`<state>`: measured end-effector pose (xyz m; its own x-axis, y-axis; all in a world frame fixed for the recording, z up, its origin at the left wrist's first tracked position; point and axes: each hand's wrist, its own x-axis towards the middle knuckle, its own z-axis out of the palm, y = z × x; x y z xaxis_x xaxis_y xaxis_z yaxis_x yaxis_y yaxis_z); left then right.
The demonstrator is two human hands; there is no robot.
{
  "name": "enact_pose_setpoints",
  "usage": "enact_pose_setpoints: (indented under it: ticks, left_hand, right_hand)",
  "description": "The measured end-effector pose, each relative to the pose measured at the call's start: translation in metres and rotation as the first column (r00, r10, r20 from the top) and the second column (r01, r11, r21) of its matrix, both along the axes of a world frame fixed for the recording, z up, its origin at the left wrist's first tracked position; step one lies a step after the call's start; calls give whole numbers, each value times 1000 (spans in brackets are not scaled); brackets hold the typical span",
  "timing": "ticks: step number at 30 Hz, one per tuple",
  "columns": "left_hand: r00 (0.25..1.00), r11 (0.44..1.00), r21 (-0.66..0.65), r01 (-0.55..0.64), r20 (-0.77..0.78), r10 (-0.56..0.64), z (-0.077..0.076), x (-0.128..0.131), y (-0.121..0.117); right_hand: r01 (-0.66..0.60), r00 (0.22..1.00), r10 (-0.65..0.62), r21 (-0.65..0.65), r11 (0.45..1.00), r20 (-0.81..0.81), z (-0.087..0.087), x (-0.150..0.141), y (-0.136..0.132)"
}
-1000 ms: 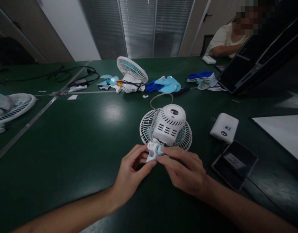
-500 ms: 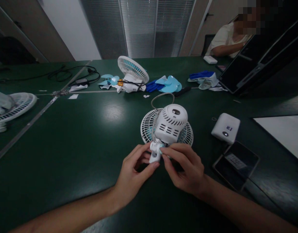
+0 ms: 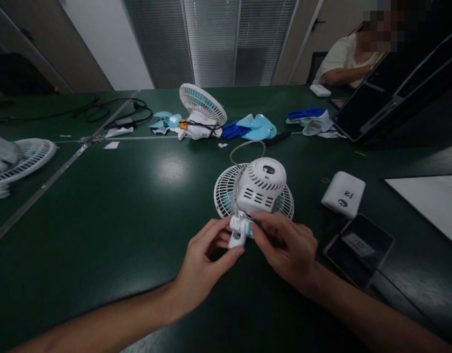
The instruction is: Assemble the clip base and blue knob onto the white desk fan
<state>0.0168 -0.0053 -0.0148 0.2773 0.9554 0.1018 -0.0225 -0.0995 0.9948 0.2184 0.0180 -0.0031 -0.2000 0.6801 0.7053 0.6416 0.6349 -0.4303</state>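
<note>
A small white fan (image 3: 261, 189) lies grille-down on the green table, its motor housing facing up. At its near end is a white clamp bracket (image 3: 237, 236), with a light-blue knob (image 3: 248, 227) on the right side. My left hand (image 3: 207, 257) grips the bracket from the left, thumb at its lower end and fingers behind it. With thumb and fingers closed, my right hand (image 3: 290, 247) pinches the blue knob; part of the knob is covered by the fingers. A grey cord (image 3: 235, 154) loops from the fan's far side along the housing.
Behind stands another fan (image 3: 202, 113) beside blue fan blades (image 3: 261, 127) and blue gloves (image 3: 307, 117). To the right lie a white power bank (image 3: 343, 193) and a dark flat device (image 3: 358, 250). Another fan (image 3: 31, 154) is at the left edge. A person (image 3: 343, 61) sits at the far right.
My right hand has shifted slightly right and its fingers have turned about the knob, so more blue shows. My left hand stays on the bracket.
</note>
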Motion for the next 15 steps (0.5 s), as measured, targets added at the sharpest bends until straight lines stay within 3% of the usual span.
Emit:
enact_pose_setpoints:
  ticks: [6, 15]
  left_hand:
    - [1000, 1000, -1, -8, -8, 8, 3, 0, 1]
    - [1000, 1000, 6, -16, 2, 16, 1, 2, 1]
  right_hand:
    - [-88, 996, 88, -5, 996, -4, 1, 5, 1]
    - [-141, 965, 139, -9, 990, 221, 2, 12, 2]
